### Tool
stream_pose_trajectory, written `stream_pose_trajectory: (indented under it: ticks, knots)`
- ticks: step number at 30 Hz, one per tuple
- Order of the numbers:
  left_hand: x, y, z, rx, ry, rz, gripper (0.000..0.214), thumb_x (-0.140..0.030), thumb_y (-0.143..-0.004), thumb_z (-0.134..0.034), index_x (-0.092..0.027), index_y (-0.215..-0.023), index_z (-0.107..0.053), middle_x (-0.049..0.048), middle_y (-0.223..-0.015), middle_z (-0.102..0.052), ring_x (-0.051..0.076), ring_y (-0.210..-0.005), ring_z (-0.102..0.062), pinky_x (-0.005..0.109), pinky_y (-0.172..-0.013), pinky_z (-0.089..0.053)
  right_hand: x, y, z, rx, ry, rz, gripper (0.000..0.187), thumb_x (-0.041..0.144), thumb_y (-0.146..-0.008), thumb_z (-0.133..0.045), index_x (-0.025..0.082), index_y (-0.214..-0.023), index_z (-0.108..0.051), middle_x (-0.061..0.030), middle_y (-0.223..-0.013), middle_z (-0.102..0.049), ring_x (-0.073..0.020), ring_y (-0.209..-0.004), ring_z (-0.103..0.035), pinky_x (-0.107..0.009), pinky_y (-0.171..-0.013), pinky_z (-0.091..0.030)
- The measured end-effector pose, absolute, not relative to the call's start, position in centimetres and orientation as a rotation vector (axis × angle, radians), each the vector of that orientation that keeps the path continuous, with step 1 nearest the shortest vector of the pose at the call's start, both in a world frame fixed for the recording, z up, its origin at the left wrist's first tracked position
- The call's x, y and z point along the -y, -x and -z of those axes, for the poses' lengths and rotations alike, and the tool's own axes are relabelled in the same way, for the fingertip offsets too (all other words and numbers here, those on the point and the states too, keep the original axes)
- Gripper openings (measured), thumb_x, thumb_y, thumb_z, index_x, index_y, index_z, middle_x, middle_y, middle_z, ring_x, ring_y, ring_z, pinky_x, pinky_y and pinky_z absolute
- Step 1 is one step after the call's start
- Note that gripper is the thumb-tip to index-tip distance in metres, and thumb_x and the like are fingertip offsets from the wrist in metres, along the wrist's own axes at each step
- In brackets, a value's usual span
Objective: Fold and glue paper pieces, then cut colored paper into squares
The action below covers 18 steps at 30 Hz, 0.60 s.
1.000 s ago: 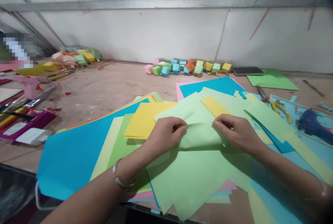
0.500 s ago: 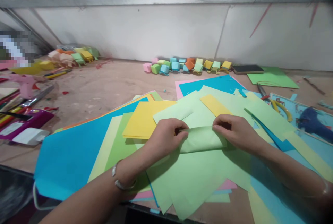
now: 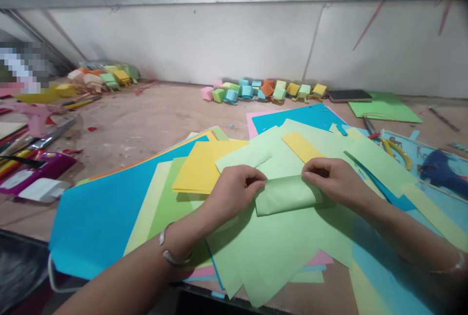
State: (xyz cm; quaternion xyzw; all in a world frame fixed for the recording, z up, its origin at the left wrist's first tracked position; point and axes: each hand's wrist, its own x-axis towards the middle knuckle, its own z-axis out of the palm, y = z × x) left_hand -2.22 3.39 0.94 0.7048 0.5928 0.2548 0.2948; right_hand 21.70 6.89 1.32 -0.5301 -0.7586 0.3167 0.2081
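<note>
A folded strip of light green paper (image 3: 287, 195) is held up between my two hands, a little above a pile of paper. My left hand (image 3: 237, 188) pinches its upper left corner between thumb and fingers. At the opposite end, my right hand (image 3: 331, 181) grips the upper right corner the same way. Beneath lie loose light green sheets (image 3: 272, 251). Folded yellow paper (image 3: 199, 166) rests just left of my left hand, and a yellow strip (image 3: 300, 146) shows behind the held piece.
Small coloured paper cubes (image 3: 246, 91) line the wall, beside a phone (image 3: 350, 95) on green paper. Yellow-handled pliers (image 3: 397, 154) and a blue glue gun (image 3: 444, 171) lie right. At left are blue paper (image 3: 98, 222), a pink glue gun (image 3: 34, 117) and a white plug (image 3: 44, 191).
The folded green paper has tilted slightly, its right end a bit higher, showing more of its front face. My right hand has shifted slightly up and right; the left has barely moved.
</note>
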Motion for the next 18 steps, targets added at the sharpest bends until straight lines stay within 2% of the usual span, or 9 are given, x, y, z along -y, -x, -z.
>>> stream_pose_trajectory:
  ticks: [2, 4, 6, 8, 10, 12, 15, 18]
  knots:
    - [-3.4, 2.3, -1.0, -1.545, -1.865, -0.794, 0.013, -0.011, -0.077, -0.065, -0.020, -0.077, -0.074, -0.0032, -0.064, -0.072, 0.011, -0.053, -0.059, 0.021, -0.051, -0.046, -6.8, -21.7, -1.5, 2.055, 1.474, -0.883, 0.019, 0.032, -0.082, -0.057, 0.021, -0.068, -0.064, -0.0007, -0.064, -0.064, -0.0144, -0.056, -0.053, -0.027, -0.051, -0.041]
    - [-3.3, 2.4, -1.2, -1.489, -1.987, -1.020, 0.012, -0.012, -0.081, -0.064, -0.019, -0.078, -0.072, -0.0023, -0.066, -0.071, 0.011, -0.055, -0.060, 0.020, -0.050, -0.046, -6.8, -21.8, -1.7, 1.972, 1.345, -0.751, 0.017, 0.030, -0.084, -0.059, 0.022, -0.071, -0.065, -0.0016, -0.067, -0.066, -0.0152, -0.058, -0.056, -0.028, -0.052, -0.043]
    - [-3.1, 2.6, -1.5, -1.384, -2.246, -1.296, 0.012, -0.012, -0.086, -0.061, -0.018, -0.079, -0.069, 0.0007, -0.074, -0.072, 0.011, -0.063, -0.063, 0.020, -0.057, -0.049, -7.1, -22.2, -1.9, 1.929, 1.083, -0.481, 0.011, 0.026, -0.085, -0.062, 0.023, -0.075, -0.066, -0.0027, -0.073, -0.068, -0.0176, -0.067, -0.060, -0.031, -0.063, -0.049]
    - [-3.0, 2.8, -1.7, -1.270, -2.541, -1.421, 0.015, -0.011, -0.090, -0.057, -0.017, -0.081, -0.067, 0.0042, -0.086, -0.073, 0.013, -0.075, -0.066, 0.023, -0.066, -0.052, -7.7, -23.0, -2.1, 2.016, 0.792, -0.259, 0.009, 0.021, -0.085, -0.065, 0.025, -0.078, -0.068, -0.0031, -0.079, -0.071, -0.0199, -0.079, -0.064, -0.036, -0.076, -0.052]
    - [-2.9, 3.1, -1.7, -1.175, -2.813, -1.274, 0.019, -0.009, -0.093, -0.050, -0.017, -0.085, -0.065, 0.0057, -0.094, -0.074, 0.016, -0.085, -0.068, 0.027, -0.073, -0.054, -8.5, -23.9, -2.2, 2.235, 0.569, -0.240, 0.012, 0.017, -0.087, -0.064, 0.025, -0.081, -0.069, -0.0032, -0.084, -0.073, -0.0197, -0.086, -0.065, -0.036, -0.082, -0.052]
    - [-2.9, 3.3, -1.6, -1.077, -3.020, -0.984, 0.023, -0.009, -0.096, -0.044, -0.016, -0.086, -0.064, 0.0056, -0.094, -0.074, 0.018, -0.087, -0.068, 0.029, -0.072, -0.054, -9.1, -24.7, -2.1, 2.444, 0.468, -0.378, 0.015, 0.014, -0.091, -0.058, 0.023, -0.085, -0.069, -0.0046, -0.088, -0.073, -0.0172, -0.087, -0.066, -0.032, -0.081, -0.053]
    - [-2.6, 3.3, -1.3, -0.968, -3.165, -0.620, 0.026, -0.009, -0.097, -0.042, -0.015, -0.081, -0.062, 0.0053, -0.084, -0.072, 0.017, -0.075, -0.065, 0.028, -0.063, -0.051, -9.4, -25.2, -1.9, 2.618, 0.452, -0.556, 0.018, 0.013, -0.094, -0.052, 0.019, -0.087, -0.067, -0.0068, -0.090, -0.070, -0.0147, -0.084, -0.064, -0.027, -0.076, -0.052]
    - [-2.3, 3.0, -1.1, -0.952, -3.180, -0.405, 0.027, -0.009, -0.096, -0.043, -0.016, -0.076, -0.059, 0.0044, -0.076, -0.067, 0.016, -0.068, -0.060, 0.028, -0.058, -0.047, -8.7, -24.8, -1.9, 2.759, 0.499, -0.567, 0.022, 0.012, -0.094, -0.047, 0.018, -0.082, -0.065, -0.0073, -0.086, -0.066, -0.0149, -0.080, -0.059, -0.027, -0.072, -0.048]
